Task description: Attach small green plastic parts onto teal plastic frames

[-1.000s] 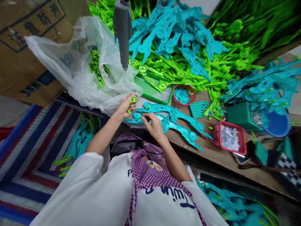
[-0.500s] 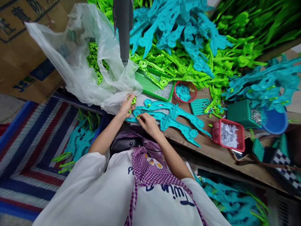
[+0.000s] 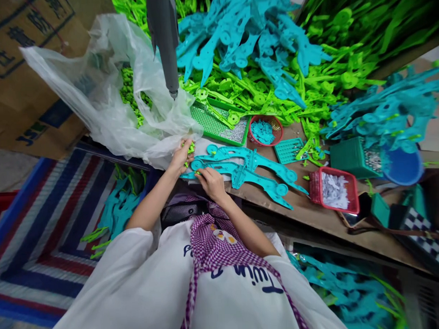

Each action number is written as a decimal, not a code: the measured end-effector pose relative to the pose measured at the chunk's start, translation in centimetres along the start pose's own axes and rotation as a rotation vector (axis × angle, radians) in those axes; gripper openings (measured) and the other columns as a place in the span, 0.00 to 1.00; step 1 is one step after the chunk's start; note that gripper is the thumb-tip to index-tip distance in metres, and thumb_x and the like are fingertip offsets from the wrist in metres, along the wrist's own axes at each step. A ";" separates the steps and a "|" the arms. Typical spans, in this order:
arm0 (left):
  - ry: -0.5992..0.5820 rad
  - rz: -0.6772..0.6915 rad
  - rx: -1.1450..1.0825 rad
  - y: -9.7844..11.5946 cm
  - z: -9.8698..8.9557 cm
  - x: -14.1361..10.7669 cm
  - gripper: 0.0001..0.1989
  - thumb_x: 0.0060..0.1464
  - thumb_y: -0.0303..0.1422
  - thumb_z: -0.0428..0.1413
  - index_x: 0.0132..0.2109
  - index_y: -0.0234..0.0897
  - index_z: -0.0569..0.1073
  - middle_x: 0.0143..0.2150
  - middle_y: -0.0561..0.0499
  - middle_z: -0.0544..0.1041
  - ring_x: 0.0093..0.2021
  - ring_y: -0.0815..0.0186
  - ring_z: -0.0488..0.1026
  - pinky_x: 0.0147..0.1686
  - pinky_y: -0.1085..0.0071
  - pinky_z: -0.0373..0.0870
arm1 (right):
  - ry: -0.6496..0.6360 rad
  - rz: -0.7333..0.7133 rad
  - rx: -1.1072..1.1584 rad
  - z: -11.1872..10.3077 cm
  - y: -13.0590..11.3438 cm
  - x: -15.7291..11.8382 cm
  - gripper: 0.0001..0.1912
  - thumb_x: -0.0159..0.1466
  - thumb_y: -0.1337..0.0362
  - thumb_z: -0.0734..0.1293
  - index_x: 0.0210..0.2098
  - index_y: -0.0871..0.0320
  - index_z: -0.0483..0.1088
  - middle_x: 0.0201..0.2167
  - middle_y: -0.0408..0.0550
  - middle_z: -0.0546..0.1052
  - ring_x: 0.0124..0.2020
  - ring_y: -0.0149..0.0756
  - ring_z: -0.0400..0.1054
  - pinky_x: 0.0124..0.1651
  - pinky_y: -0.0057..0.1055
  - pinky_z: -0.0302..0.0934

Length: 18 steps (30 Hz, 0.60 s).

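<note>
My left hand [image 3: 180, 157] is closed around several small green plastic parts [image 3: 190, 147], some of which poke out between thumb and fingers. Over the near end of the front turquoise plastic piece [image 3: 241, 175], my right hand [image 3: 210, 182] pinches a small green plastic part [image 3: 197, 173] at its fingertips. A second long turquoise plastic piece [image 3: 273, 168] lies just behind the first, side by side on the bench. Whether the pinched part touches the turquoise piece, I cannot tell.
A hanging screwdriver [image 3: 168, 56] points down behind my hands. The plastic bag [image 3: 106, 120] holds small green parts. A green tray [image 3: 222, 137] with screws, red baskets [image 3: 282, 133] and heaped turquoise parts [image 3: 236, 34] stand around. A striped bag [image 3: 45, 228] is at the left.
The camera view has shifted slightly, so the bench things appear moved a little. My right hand remains at the front turquoise piece's end, and my left hand still grips the green parts.
</note>
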<state>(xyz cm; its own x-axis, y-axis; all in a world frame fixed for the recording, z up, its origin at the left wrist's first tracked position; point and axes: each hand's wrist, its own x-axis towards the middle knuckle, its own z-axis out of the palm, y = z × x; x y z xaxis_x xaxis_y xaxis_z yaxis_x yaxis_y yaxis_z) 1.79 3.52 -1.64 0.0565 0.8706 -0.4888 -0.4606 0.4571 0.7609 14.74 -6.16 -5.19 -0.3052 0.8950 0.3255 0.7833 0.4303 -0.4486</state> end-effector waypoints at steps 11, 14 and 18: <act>-0.006 -0.034 0.019 1.9 0.7 -2.2 0.15 0.55 0.41 0.61 0.35 0.38 0.64 0.22 0.60 0.65 0.14 0.81 0.54 0.12 0.85 0.43 | 0.208 0.119 0.300 -5.7 -1.3 -1.2 0.18 0.68 0.55 0.64 0.55 0.54 0.70 0.42 0.51 0.77 0.44 0.40 0.71 0.50 0.39 0.66; -0.104 -0.084 -0.042 2.8 1.6 -4.3 0.14 0.55 0.40 0.61 0.36 0.37 0.66 0.23 0.59 0.66 0.14 0.82 0.53 0.11 0.85 0.43 | 0.301 0.153 0.361 -8.0 -1.7 -0.4 0.12 0.69 0.57 0.63 0.47 0.54 0.73 0.36 0.49 0.77 0.38 0.36 0.71 0.46 0.36 0.67; -0.157 -0.214 -0.174 2.5 3.8 -6.9 0.11 0.59 0.38 0.57 0.35 0.37 0.67 0.23 0.58 0.66 0.13 0.82 0.51 0.10 0.85 0.42 | 0.262 0.178 0.411 -8.8 -1.6 0.7 0.13 0.70 0.55 0.61 0.41 0.54 0.75 0.33 0.47 0.77 0.34 0.35 0.71 0.41 0.34 0.67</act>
<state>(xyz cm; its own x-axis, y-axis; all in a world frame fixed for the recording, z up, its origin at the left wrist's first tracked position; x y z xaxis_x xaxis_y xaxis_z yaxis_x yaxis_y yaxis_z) 3.62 -0.63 5.22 0.2985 0.7815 -0.5479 -0.5676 0.6069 0.5564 18.05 -7.23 3.09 0.0006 0.9218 0.3877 0.5171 0.3316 -0.7891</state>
